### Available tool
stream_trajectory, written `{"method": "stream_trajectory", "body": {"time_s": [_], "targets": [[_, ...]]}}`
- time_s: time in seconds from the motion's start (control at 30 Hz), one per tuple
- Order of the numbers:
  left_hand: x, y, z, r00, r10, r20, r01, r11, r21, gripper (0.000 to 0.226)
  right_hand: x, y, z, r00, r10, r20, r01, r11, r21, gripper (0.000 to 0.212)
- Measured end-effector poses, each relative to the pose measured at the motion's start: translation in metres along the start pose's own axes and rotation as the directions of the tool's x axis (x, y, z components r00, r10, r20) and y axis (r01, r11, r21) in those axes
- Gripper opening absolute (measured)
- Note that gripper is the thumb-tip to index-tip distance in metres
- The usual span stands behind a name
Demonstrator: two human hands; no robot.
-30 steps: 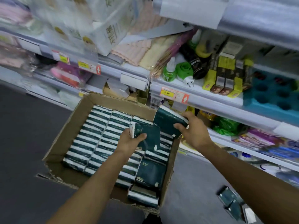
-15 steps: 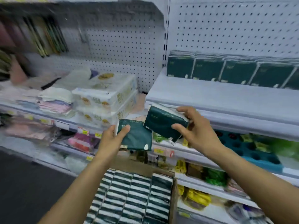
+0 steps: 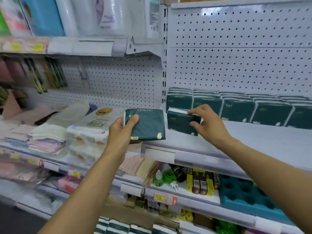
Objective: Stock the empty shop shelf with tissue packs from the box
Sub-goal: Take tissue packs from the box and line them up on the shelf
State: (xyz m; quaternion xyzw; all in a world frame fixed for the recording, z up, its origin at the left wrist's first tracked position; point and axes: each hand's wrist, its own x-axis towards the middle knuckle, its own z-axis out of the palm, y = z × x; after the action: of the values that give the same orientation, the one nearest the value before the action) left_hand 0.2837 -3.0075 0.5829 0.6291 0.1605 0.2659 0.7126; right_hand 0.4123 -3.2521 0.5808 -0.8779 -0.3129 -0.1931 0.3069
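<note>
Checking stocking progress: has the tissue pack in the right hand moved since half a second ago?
Yes. The right hand has carried its tissue pack from in front of the shelf edge onto the shelf, before the back row.

Shelf front: bare shelf board [image 3: 253, 142] ahead of back row, open to reach.
Rear: row of packs [image 3: 236, 108] against pegboard [image 3: 236, 56].
Left: upright post [image 3: 164, 78] bounds bay.

Tissue packs [image 3: 236, 108]: dark green plastic film wrap, slight sheen, white paper edges showing at the tops. Shelf [image 3: 253, 141]: painted metal, smooth, pale grey, matt. Pegboard back panel [image 3: 236, 56]: perforated sheet metal, same finish. Folded cloths [image 3: 47, 139]: soft textile, matt. White multipacks [image 3: 87, 132]: clear glossy film. Blue tray [image 3: 244, 195]: moulded plastic, dull.
</note>
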Motion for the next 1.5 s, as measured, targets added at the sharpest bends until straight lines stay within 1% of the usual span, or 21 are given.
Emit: {"method": "stream_trajectory", "body": {"time_s": [0.07,0.13,0.23,0.3,0.37,0.53,0.63,0.9,0.93,0.97,1.0,1.03,1.07,1.1,1.13,1.2,1.27,1.33,1.37,1.43,1.5], "targets": [[0.014,-0.001,0.007,1.0,-0.002,0.008,0.002,1.0,0.011,0.015,0.006,0.007,0.009,0.999,-0.028,0.023,0.029,0.999,-0.017,0.044],[0.03,-0.003,0.013,1.0,-0.002,0.009,0.002,1.0,0.014,0.015,0.021,0.015,0.016,0.999,-0.04,0.02,0.042,0.997,-0.066,0.047],[0.051,-0.009,0.022,1.0,-0.015,0.002,0.015,1.0,-0.006,0.018,0.049,0.029,0.026,0.999,-0.035,-0.012,0.031,0.978,-0.205,0.048],[0.063,-0.013,0.027,1.0,-0.02,-0.006,0.02,1.0,-0.002,0.017,0.066,0.037,0.032,0.997,-0.071,-0.018,0.062,0.947,-0.314,0.048],[0.073,-0.016,0.033,1.0,-0.018,-0.002,0.018,1.0,0.003,0.016,0.079,0.045,0.038,0.992,-0.127,-0.025,0.109,0.922,-0.371,0.048],[0.084,-0.024,0.039,1.0,-0.024,0.011,0.024,1.0,-0.001,0.014,0.093,0.056,0.047,0.974,-0.212,-0.078,0.158,0.885,-0.437,0.049],[0.088,-0.027,0.041,0.998,-0.056,0.017,0.056,0.998,0.012,0.019,0.098,0.063,0.049,0.96,-0.258,-0.109,0.18,0.866,-0.466,0.049],[0.08,-0.02,0.049,0.993,-0.085,0.08,0.086,0.996,-0.004,0.02,0.104,0.055,0.044,0.957,-0.256,-0.139,0.156,0.853,-0.499,0.052],[0.077,-0.017,0.05,0.991,-0.083,0.107,0.084,0.996,-0.007,0.019,0.1,0.048,0.041,0.956,-0.238,-0.173,0.141,0.888,-0.438,0.051],[0.075,-0.015,0.051,0.986,-0.078,0.149,0.082,0.997,-0.016,0.018,0.093,0.037,0.035,0.964,-0.181,-0.193,0.122,0.951,-0.285,0.05],[0.072,-0.013,0.054,0.976,-0.071,0.207,0.08,0.996,-0.032,0.019,0.083,0.026,0.029,0.985,-0.072,-0.156,0.067,0.997,-0.036,0.051],[0.07,-0.012,0.056,0.959,-0.054,0.279,0.068,0.997,-0.042,0.023,0.072,0.015,0.024,0.998,0.034,-0.044,-0.022,0.972,0.234,0.055],[0.068,-0.012,0.06,0.937,-0.031,0.347,0.044,0.999,-0.03,0.03,0.061,0.005,0.02,0.991,0.086,0.103,-0.123,0.888,0.443,0.059],[0.066,-0.012,0.065,0.914,-0.011,0.406,0.014,1.0,-0.004,0.035,0.051,-0.001,0.017,0.976,0.091,0.199,-0.188,0.814,0.55,0.063],[0.063,-0.013,0.071,0.891,-0.001,0.454,-0.008,1.0,0.018,0.039,0.042,-0.002,0.016,0.972,0.077,0.22,-0.196,0.782,0.592,0.064],[0.06,-0.015,0.086,0.866,-0.001,0.499,-0.035,0.997,0.062,0.036,0.028,0.006,0.01,0.982,0.107,0.156,-0.18,0.785,0.594,0.056],[0.06,-0.017,0.103,0.885,0.024,0.465,-0.107,0.983,0.152,0.036,0.019,0.025,-0.002,0.982,0.163,0.098,-0.19,0.807,0.56,0.049],[0.071,-0.021,0.116,0.922,0.085,0.378,-0.207,0.933,0.295,0.053,0.012,0.049,-0.016,0.973,0.214,0.087,-0.226,0.809,0.543,0.046],[0.079,-0.022,0.12,0.935,0.105,0.34,-0.229,0.907,0.352,0.064,0.009,0.061,-0.022,0.969,0.236,0.078,-0.24,0.804,0.544,0.044],[0.097,-0.026,0.129,0.947,0.104,0.305,-0.237,0.866,0.441,0.084,0.008,0.085,-0.032,0.959,0.279,0.053,-0.263,0.799,0.541,0.041],[0.113,-0.032,0.138,0.954,0.071,0.292,-0.218,0.833,0.508,0.102,0.011,0.101,-0.034,0.952,0.304,0.029,-0.277,0.823,0.495,0.041]]}}
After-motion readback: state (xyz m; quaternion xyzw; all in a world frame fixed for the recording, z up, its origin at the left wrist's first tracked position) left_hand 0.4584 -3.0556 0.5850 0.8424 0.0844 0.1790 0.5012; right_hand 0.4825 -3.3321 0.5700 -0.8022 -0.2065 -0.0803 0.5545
